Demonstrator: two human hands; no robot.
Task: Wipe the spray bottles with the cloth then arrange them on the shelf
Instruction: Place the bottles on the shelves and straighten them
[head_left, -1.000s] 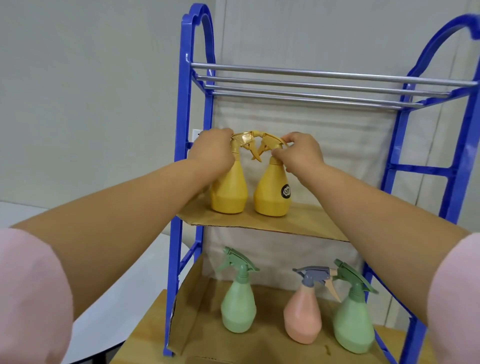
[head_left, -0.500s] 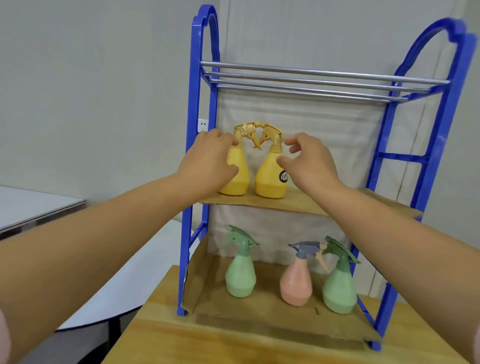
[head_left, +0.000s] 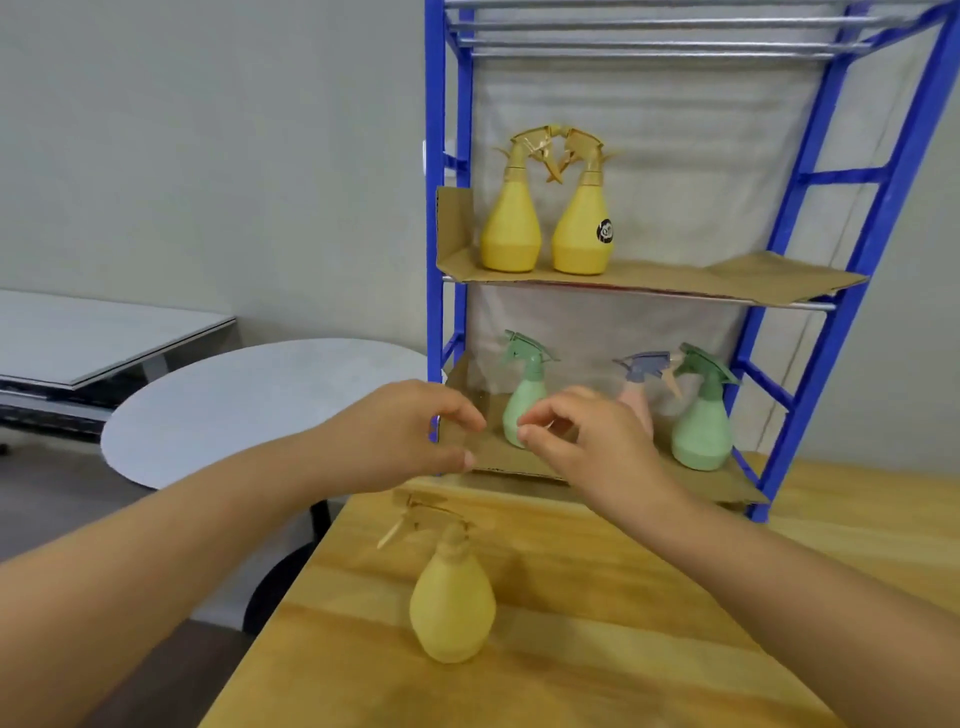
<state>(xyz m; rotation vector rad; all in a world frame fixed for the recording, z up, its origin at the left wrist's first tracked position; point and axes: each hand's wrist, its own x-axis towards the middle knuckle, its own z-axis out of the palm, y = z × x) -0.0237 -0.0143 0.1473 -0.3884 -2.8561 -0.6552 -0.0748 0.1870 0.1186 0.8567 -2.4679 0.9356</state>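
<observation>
Loose yellow spray bottle (head_left: 452, 608): stands upright on the wooden surface (head_left: 649, 623), near its left edge and well apart from the blue rack (head_left: 852, 260). Both hands are held above and beyond it, in front of the lower tier.

Left hand (head_left: 410, 431): grip apart, fingers loosely curved, nothing held. Right hand (head_left: 587, 441): thumb and forefinger are drawn near each other, yet nothing is seen between them, so the grip is taken as empty. No cloth is in view.

Handling, as judged: the body is pear-shaped matt plastic, likely light and stiff, with little risk of breakage. Whether liquid is inside cannot be told. The wide belly is smooth and could slip. The narrow neck (head_left: 454, 540) under the trigger head (head_left: 415, 512) is judged the surer place to be taken, which leaves the belly free to be wiped.

Rack:
- **Middle tier:** it is lined with a cardboard sheet (head_left: 727, 280). Two matching yellow bottles (head_left: 511, 228) (head_left: 582, 234) are set side by side at its left end, trigger heads turned toward each other.
- **Lower tier:** a pale green bottle (head_left: 524, 405), a pink bottle (head_left: 636, 402) with a grey head, and a second green bottle (head_left: 701, 426).
- **Top tier:** it is made of bare metal rods (head_left: 649, 49).
</observation>
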